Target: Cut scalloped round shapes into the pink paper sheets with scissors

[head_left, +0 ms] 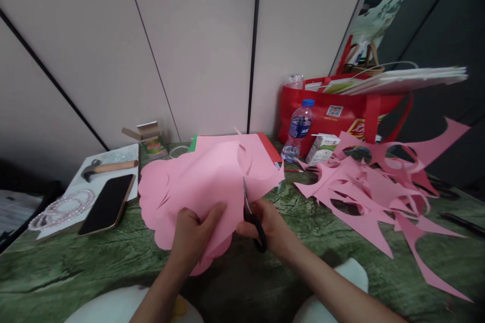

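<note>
My left hand [195, 232] grips the lower edge of a sheet of pink paper [215, 171], its thumb lying on top. My right hand [265, 224] is closed around the black handles of a pair of scissors [258, 232]. The scissor blades point away from me and sit at the sheet's right part, where a curved strip curls up. Under and left of the sheet lie several round pink paper pieces [153, 181], overlapping one another. More pink paper lies flat behind the sheet, with green and red edges showing beside it.
Pink paper offcuts [364, 192] are heaped on the right. Behind them stand a water bottle [299, 131], a small carton [323, 148] and a red bag [326, 111]. At left are a hammer [109, 167], a phone [108, 204], beads [64, 209] and a small open box [153, 144].
</note>
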Tool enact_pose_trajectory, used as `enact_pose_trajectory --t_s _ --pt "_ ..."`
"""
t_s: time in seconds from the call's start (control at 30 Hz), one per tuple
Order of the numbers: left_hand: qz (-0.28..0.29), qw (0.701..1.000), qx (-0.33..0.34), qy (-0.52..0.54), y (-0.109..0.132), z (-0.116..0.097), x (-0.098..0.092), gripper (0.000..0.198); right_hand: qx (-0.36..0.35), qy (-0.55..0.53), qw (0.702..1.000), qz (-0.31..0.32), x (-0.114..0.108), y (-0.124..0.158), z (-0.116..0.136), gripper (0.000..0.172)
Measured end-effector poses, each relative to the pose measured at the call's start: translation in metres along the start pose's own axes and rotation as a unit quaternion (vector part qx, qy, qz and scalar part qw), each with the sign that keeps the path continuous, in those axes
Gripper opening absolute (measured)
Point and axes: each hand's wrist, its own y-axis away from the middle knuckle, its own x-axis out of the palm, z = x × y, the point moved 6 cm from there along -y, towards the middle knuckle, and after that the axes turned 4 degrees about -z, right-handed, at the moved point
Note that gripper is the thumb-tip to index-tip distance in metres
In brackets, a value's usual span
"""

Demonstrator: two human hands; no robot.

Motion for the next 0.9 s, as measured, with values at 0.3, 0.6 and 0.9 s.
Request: enact_pose_trajectory --t_s 0.3,0.6,0.9 --pt "0.019 1.0 0.008 0.018 0.0004 -0.0004 0.001 0.051 0.007 0.023 0.999 -0.023 -0.0006 0.0014 0.0016 0.044" --pt "0.008 1.0 0.003 0.005 -0.0019 0.0013 0.0011 0.052 0.013 0.019 0.999 -0.031 -0.0016 0.0012 -0.0017 0.042" --pt "0.022 0.999 0.002 0.023 -0.0023 0.0031 0.0008 0.05 0.013 0.041 0.999 -0.025 -0.0041 0.0016 -0.0026 0.039"
